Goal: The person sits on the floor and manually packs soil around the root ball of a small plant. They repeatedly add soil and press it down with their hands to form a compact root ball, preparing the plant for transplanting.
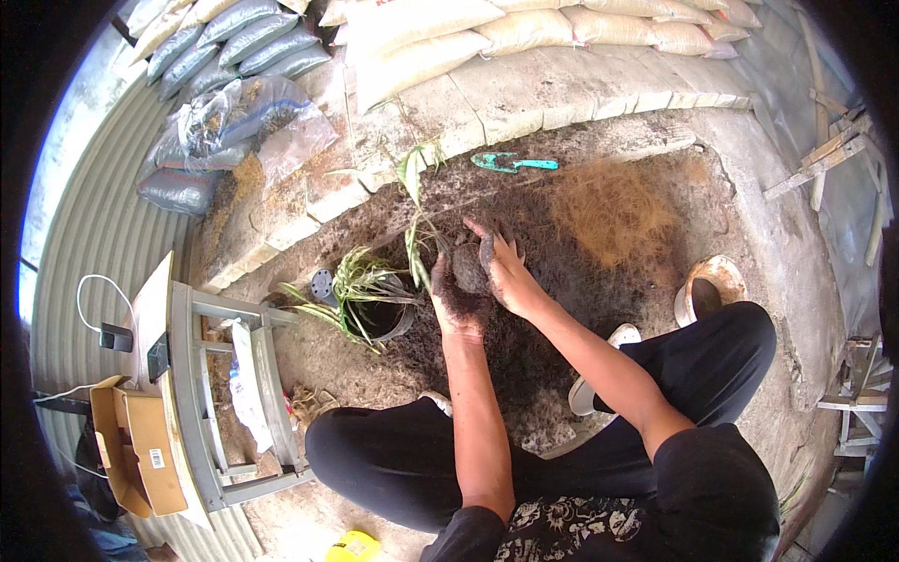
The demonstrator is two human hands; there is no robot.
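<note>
Cupping a dark soil clump [471, 267] at the frame's centre, the left hand [459, 307] holds it from below left and the right hand [508, 276] from the right, both grips loosely curved. A leafy stem [412, 183] rises beside it. The step appears to be firming soil around roots; the next move probably calls for even support. A black pot [401, 326] crowds the left, a stone kerb [337, 199] bounds the upper left; loose soil [595, 295] gives room rightward.
</note>
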